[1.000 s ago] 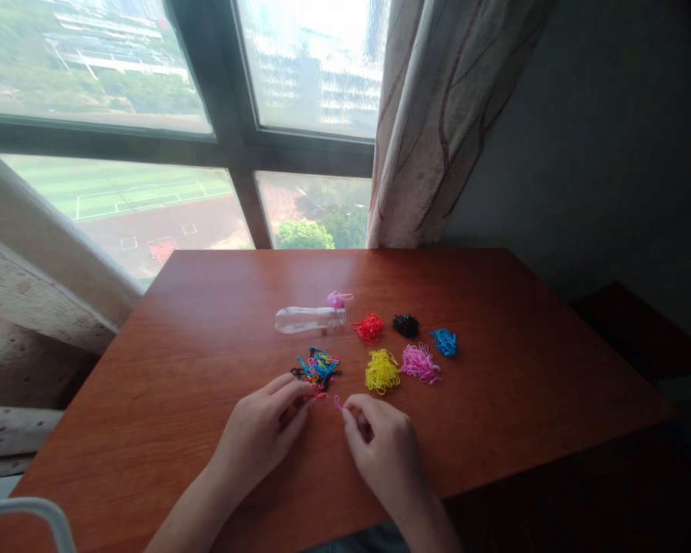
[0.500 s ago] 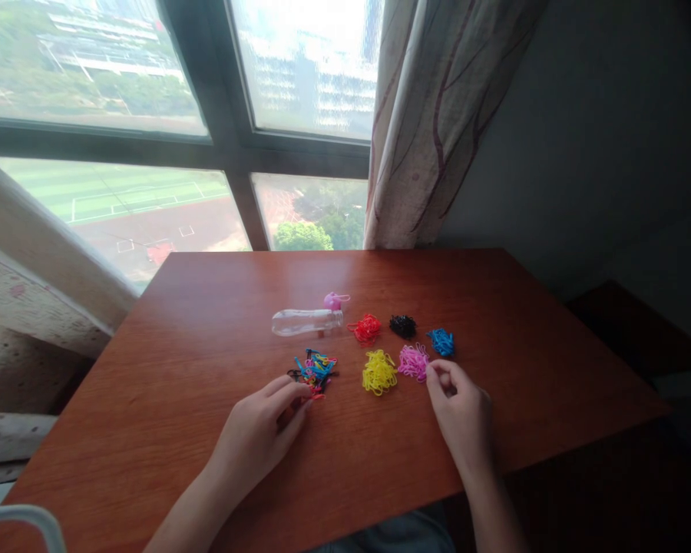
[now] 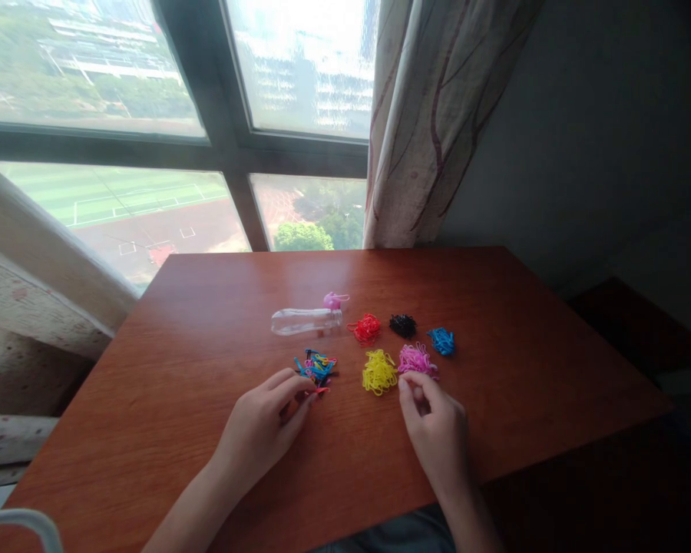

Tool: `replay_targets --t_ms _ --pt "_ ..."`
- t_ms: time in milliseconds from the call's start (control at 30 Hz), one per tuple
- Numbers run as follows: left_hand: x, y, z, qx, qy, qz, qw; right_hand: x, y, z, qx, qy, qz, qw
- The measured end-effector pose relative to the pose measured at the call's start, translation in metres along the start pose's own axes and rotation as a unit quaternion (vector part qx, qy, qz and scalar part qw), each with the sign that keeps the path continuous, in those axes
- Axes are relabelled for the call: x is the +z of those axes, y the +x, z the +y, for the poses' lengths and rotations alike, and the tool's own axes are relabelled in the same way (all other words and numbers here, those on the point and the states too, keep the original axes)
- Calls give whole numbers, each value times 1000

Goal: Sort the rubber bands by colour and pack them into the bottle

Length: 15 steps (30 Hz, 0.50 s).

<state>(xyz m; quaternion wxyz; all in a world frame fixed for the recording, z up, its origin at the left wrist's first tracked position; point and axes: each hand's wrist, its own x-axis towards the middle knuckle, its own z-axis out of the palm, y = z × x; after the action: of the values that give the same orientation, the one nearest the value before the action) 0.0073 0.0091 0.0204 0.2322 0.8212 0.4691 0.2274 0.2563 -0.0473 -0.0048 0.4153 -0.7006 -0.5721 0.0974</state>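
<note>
At the near edge of a mixed-colour heap of small rubber bands (image 3: 319,366), my left hand (image 3: 268,411) pinches a red rubber band (image 3: 322,390) between thumb and fingertips. My right hand (image 3: 434,418) has thumb and forefinger pressed together just in front of the pink rubber bands (image 3: 417,359), close to the yellow rubber bands (image 3: 378,373). Whether anything is in that pinch I cannot make out. Behind these lie separate piles of red rubber bands (image 3: 367,329), black rubber bands (image 3: 403,326) and blue rubber bands (image 3: 442,341).
A clear plastic bottle (image 3: 305,322) lies on its side on the brown wooden table (image 3: 207,307), its mouth facing right. Behind it sits a pink cap with a loop (image 3: 334,300). A window (image 3: 305,207) and curtain (image 3: 414,153) stand beyond the table's far edge.
My right hand has moved left from the right side of the pink pile to its front, near the yellow one. My left hand has hardly shifted, with the red band still at its fingertips.
</note>
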Motion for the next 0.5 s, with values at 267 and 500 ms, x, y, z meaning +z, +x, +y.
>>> replay_targets --t_ms 267,500 --pt "-7 59 24 50 85 -11 995 29 -25 -31 -118 26 -131 984" --pt "-4 119 36 87 205 -52 973 25 -22 -30 -96 45 -156 982"
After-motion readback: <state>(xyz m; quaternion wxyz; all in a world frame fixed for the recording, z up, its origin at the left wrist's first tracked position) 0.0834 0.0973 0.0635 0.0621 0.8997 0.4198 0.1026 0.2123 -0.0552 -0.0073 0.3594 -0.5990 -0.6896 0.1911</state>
